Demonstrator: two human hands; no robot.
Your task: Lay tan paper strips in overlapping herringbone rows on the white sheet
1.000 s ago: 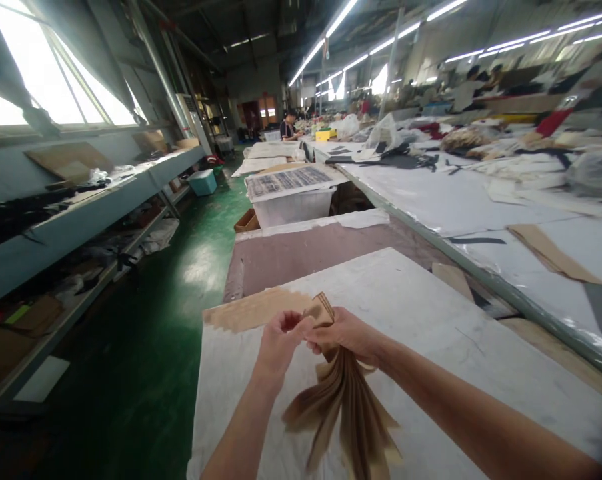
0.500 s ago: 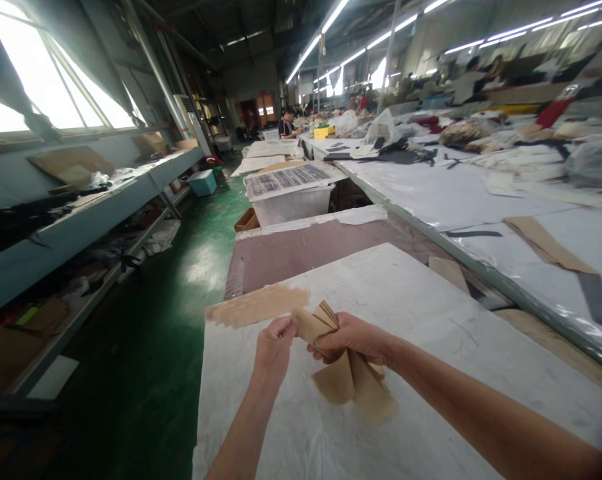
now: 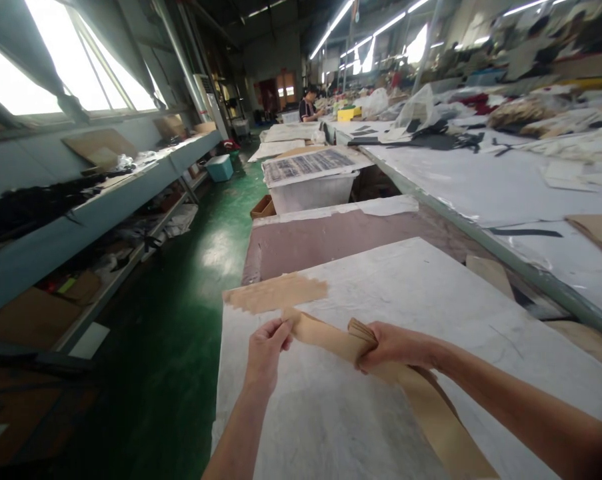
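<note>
Floor (image 3: 191,300), green and glossy, runs between a blue-fronted bench (image 3: 145,190) by the windows (image 3: 95,60) and the work side, under tube lights (image 3: 333,28). Beyond the counter's right side stretches a long pale table (image 3: 461,180), heaped farther off with cloth and clear plastic; a person (image 3: 308,107) in dark clothing is far down the room. The counter (image 3: 331,407) wears a whitish, lightly creased and smudged cover; past its far edge lie a mauve surface (image 3: 321,243) and a pale bin (image 3: 311,193). Tan strips (image 3: 363,330), matt and plain, are held above the counter's near part. Their long tail slants down rightward to the bottom of the view, with a darker edge behind; whether it touches the cover cannot be told. One layer spans both hands, while the short ends fan out in thin folds. The right hand (image 3: 393,345) has its fingers closed round the bunch; the left hand (image 3: 268,347) pinches the single layer's end. Just beyond lies a flat, ragged-edged tan pile (image 3: 278,293).
</note>
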